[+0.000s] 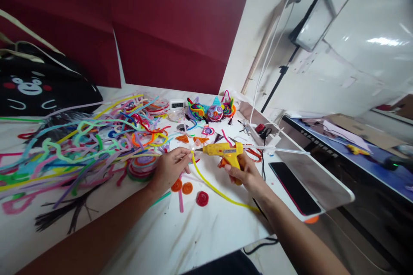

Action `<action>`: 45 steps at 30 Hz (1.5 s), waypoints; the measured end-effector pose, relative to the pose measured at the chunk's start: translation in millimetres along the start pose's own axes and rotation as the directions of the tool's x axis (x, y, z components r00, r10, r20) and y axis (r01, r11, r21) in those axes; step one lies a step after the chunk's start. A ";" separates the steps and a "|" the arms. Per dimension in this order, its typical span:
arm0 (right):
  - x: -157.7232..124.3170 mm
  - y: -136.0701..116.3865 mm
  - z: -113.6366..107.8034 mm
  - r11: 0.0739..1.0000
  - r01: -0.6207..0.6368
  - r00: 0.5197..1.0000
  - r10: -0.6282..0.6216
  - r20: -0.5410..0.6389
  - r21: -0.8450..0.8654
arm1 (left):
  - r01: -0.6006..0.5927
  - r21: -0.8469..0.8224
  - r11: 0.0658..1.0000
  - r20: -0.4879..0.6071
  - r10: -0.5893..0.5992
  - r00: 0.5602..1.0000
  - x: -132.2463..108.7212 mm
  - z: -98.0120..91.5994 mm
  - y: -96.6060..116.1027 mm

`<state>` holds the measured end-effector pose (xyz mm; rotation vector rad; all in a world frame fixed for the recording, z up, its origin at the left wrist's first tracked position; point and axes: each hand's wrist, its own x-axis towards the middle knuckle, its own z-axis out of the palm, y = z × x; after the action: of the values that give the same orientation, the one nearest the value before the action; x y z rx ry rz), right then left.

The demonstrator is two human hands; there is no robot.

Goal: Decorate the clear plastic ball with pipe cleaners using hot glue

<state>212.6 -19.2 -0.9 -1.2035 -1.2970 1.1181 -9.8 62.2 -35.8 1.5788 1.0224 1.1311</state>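
Note:
My right hand [242, 172] is wrapped round the handle of a yellow hot glue gun [222, 149], its nozzle pointing left. A clear glue stick [277, 150] sticks out of the gun's back end. My left hand [172, 167] is closed in a pinch at one end of a yellow pipe cleaner [213, 187], close to the nozzle. From there the pipe cleaner curves down to the right across the white table. Beneath my hands lie orange coils [187, 187] and a red coil [202, 198]. Orange triangular pieces [200, 140] rest just behind the nozzle.
Tangled colourful pipe cleaners [97, 137] cover the left side. Finished-looking colourful figures [214, 111] stand at the back beside a small white clock [177, 105]. A phone [294, 188] lies at the right edge, near a power strip [266, 133]. A black bag [48, 81] sits back left.

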 end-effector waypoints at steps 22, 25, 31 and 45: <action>-5.6 0.6 0.5 0.995 0.030 0.999 -0.027 0.032 -0.100 | 0.054 -0.087 0.995 -0.006 -0.054 0.999 0.4 1.2 2.7; -8.3 -4.9 -2.9 0.995 0.001 1.000 0.000 0.019 -0.097 | 0.055 -0.093 0.994 -0.008 -0.056 0.998 -0.1 1.2 4.5; -5.5 -14.9 -17.5 0.996 -0.063 0.998 0.063 0.002 -0.064 | 0.046 -0.123 0.991 -0.036 -0.051 0.998 2.4 1.4 5.4; 24.3 10.7 -55.0 0.737 -0.202 0.979 0.162 -0.122 -0.645 | -0.011 -0.111 0.994 -0.070 0.003 0.998 4.5 0.6 0.0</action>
<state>268.1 5.8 -5.7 -1.9046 -1.6183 0.7522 -8.1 66.4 -35.0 1.4650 0.9829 1.2340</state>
